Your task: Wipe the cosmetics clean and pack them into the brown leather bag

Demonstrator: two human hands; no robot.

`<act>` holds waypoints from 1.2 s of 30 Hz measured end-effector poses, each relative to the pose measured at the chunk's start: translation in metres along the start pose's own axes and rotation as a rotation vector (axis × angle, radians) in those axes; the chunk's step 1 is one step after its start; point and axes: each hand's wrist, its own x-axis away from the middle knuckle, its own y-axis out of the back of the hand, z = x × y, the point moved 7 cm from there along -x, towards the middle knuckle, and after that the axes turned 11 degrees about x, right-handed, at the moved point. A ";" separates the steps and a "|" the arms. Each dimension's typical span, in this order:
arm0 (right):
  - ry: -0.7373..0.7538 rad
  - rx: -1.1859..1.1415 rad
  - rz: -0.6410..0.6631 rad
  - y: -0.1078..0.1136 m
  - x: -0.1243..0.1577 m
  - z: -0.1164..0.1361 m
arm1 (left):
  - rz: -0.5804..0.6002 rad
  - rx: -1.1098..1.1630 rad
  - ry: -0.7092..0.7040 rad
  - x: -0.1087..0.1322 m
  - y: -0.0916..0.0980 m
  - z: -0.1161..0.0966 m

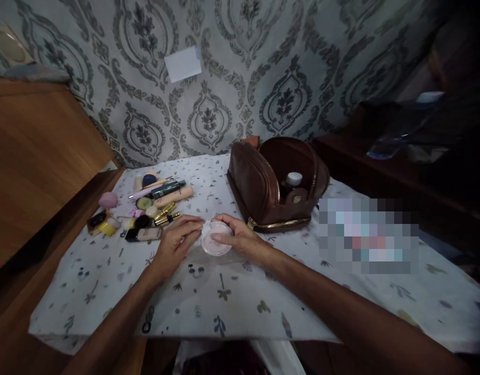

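Round case (217, 249) is clamped in R hand (244, 238), prob. for steadiness; L hand (177, 240) is held alongside, grip indeterminable.

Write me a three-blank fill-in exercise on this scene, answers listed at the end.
The right hand rests its ____ on the round cosmetic container.
Inside the brown toiletry bag, a bottle with a ____ cap shows.
From the camera's view, the spread of cosmetics lies to the bag's ____.
Missing words: thumb; white; left.
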 end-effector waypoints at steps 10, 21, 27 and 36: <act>-0.150 -0.629 -0.095 -0.005 -0.004 -0.021 | -0.136 -0.173 -0.140 0.012 -0.015 -0.006; -0.262 -0.437 0.030 -0.025 0.005 -0.033 | -0.078 -0.408 -0.067 0.015 -0.026 0.005; -0.134 -0.276 -0.027 -0.018 0.004 -0.024 | 0.026 -0.300 0.002 0.002 -0.018 -0.003; -0.066 -0.190 -0.065 -0.007 0.001 -0.019 | 0.107 -0.130 -0.005 -0.005 -0.011 -0.007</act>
